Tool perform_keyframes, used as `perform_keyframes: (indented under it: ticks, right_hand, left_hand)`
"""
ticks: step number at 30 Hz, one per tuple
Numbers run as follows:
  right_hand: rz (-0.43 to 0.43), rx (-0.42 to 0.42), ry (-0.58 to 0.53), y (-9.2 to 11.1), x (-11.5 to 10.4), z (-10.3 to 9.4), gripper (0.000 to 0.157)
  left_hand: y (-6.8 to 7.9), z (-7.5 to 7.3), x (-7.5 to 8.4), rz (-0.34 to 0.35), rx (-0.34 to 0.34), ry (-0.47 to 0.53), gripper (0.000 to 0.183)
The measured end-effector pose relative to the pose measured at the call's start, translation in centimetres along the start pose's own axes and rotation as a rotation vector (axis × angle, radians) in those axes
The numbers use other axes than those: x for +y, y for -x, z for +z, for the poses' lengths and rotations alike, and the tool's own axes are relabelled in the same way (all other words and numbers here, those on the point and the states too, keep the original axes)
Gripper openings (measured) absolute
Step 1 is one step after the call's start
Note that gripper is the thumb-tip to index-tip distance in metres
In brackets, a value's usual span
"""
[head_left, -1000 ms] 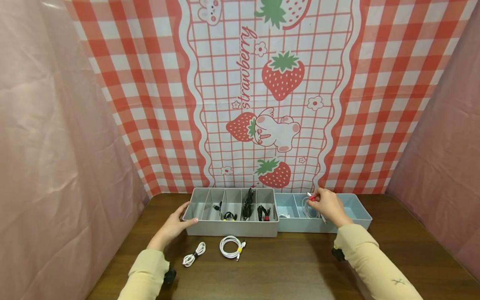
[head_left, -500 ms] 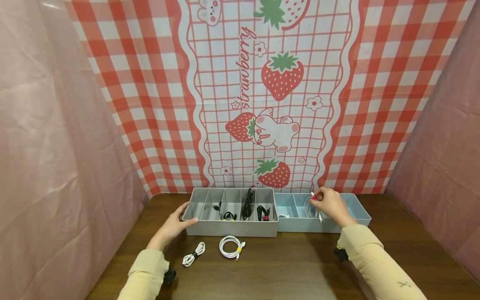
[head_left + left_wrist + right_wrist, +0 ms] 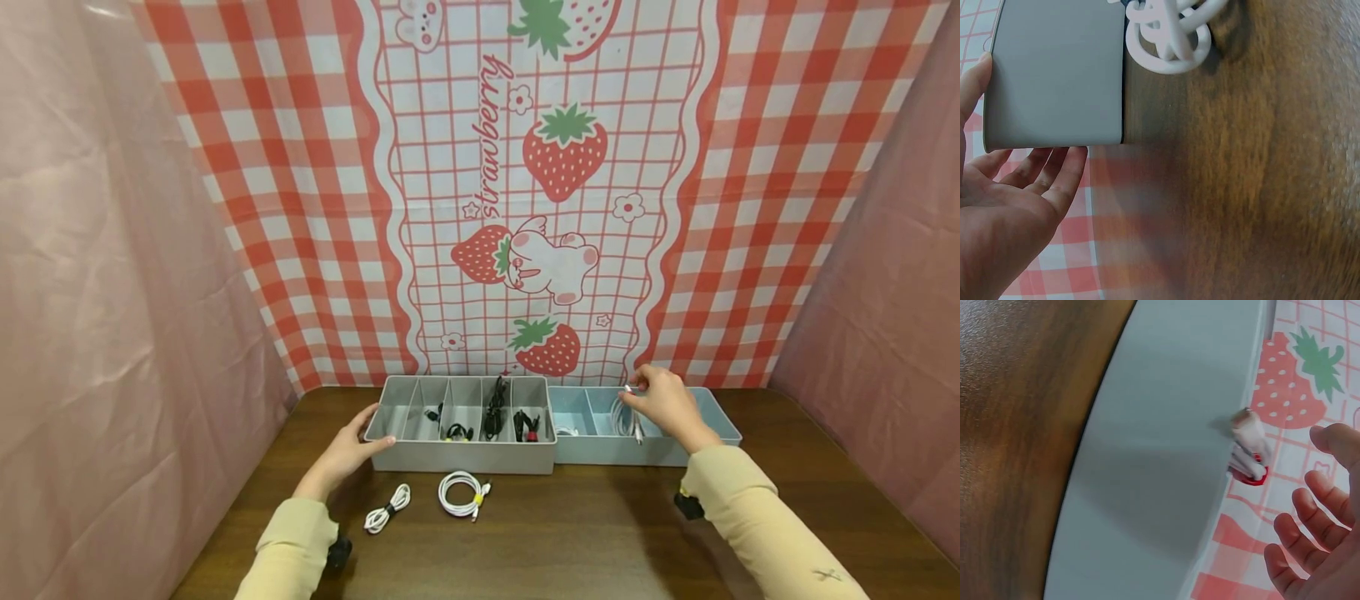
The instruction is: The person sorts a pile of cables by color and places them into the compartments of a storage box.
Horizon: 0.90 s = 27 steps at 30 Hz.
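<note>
My left hand [image 3: 341, 450] rests at the left end of the grey divided box [image 3: 465, 457], thumb on the front rim and fingers against the end wall. In the left wrist view those fingers [image 3: 1063, 181] look fairly straight. My right hand [image 3: 667, 404] is over the light-blue divided box [image 3: 615, 451]. Below its fingertips a coiled white cable [image 3: 622, 417] stands in a compartment, its plug ends over the front rim. The right wrist view shows the cable's plug and red tie [image 3: 1252, 478] at the rim, apart from the spread fingers [image 3: 1297, 534].
Two coiled white cables lie on the wooden table [image 3: 540, 542] before the grey box: one with a black tie [image 3: 387, 509], one with a yellow tie [image 3: 463, 495]. Black cables [image 3: 495, 412] sit in the grey box's compartments. Another white cable [image 3: 567, 431] lies in the blue box. A checked cloth [image 3: 562, 250] hangs behind.
My right hand has let go of the red-tied white cable and moved slightly right and up. The cable now stands in the blue box. My left hand has stayed put.
</note>
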State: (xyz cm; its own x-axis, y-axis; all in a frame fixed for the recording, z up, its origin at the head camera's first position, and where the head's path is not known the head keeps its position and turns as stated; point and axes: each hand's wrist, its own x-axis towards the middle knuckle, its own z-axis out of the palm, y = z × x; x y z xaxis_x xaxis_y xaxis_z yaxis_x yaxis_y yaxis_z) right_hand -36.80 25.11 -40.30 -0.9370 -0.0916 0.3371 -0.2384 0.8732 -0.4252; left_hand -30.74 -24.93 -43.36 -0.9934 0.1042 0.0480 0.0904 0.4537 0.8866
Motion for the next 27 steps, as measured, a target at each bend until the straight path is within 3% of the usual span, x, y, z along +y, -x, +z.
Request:
perform_keyframes:
  ticks: [5, 12, 16, 21, 27]
  right_hand:
    - [-0.024, 0.003, -0.006, 0.1, -0.5, -0.8, 0.04]
    - [-0.025, 0.025, -0.01, 0.3, -1.3, -1.7, 0.037]
    - [-0.027, 0.04, -0.026, 0.4, -1.6, -2.1, 0.037]
    - [-0.03, 0.049, -0.042, 0.5, -1.9, -2.4, 0.038]
    - [-0.054, 0.077, -0.067, 0.9, -2.5, -2.6, 0.037]
  left_hand:
    - [-1.3, 0.1, -2.2, -0.001, 0.01, 0.001, 0.076]
    - [0.2, -0.1, 0.5, -0.001, -0.005, 0.013, 0.077]
    - [0.7, -0.1, 1.3, 0.0, -0.01, 0.016, 0.076]
    - [0.6, -0.1, 1.1, 0.0, -0.013, 0.019, 0.077]
    - [-0.5, -0.1, -0.6, -0.005, -0.012, 0.031, 0.078]
